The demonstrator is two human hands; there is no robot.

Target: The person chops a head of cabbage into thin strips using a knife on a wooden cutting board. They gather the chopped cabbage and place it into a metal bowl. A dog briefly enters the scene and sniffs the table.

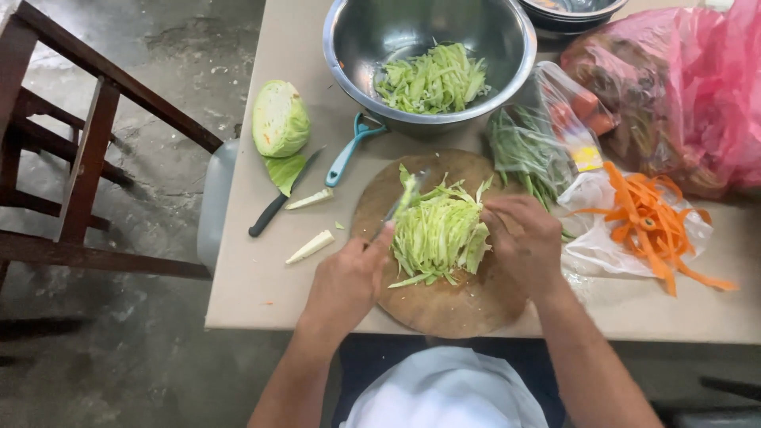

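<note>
- Fingers of the left hand (349, 279) wrap shut around a knife (400, 204), its blade laid against the cabbage (438, 231).
- Right hand (525, 242) presses curled fingers onto the cabbage's right side.
- Cabbage: pale green, shredded into thin strips, heaped mid-board (444, 305).
- More shreds fill the steel bowl (349, 47) behind; a cabbage wedge (279, 119) lies to the left.

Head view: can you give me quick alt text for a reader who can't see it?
A person's left hand holds a knife over a pile of shredded pale green cabbage on a round wooden cutting board, while the right hand steadies the pile. Behind it sits a steel bowl of shredded cabbage, with orange carrot peelings on the right.
</note>
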